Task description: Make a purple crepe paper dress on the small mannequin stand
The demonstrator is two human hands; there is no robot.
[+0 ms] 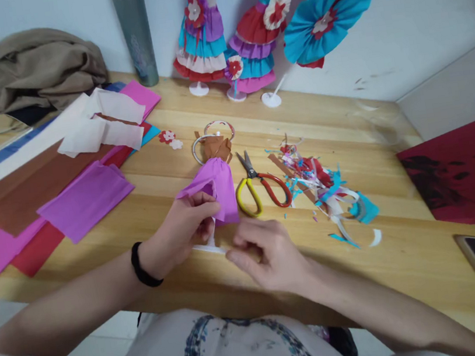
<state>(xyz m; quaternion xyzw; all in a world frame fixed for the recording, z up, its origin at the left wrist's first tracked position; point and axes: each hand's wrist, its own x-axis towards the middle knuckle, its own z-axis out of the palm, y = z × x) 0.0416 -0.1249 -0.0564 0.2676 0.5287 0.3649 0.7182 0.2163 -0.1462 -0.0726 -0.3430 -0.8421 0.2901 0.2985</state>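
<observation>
Your left hand (184, 224) has its thumb and index finger clamped together on the edge of the purple paper skirt (225, 197), which is near the middle of the worktop (157, 207), with a gathered brown paper piece (216, 148) at its top. Your right hand (272, 252) is at the skirt's lower right, its fingers curled and its thumb tip by the end of a white strip (208, 248); I cannot tell whether they grip it. Just right of the skirt lie the scissors (253, 174), blades slightly apart. Paper scraps (317, 172) spread beyond them, and coloured paper sheets (86, 200) lie to your left.
</observation>
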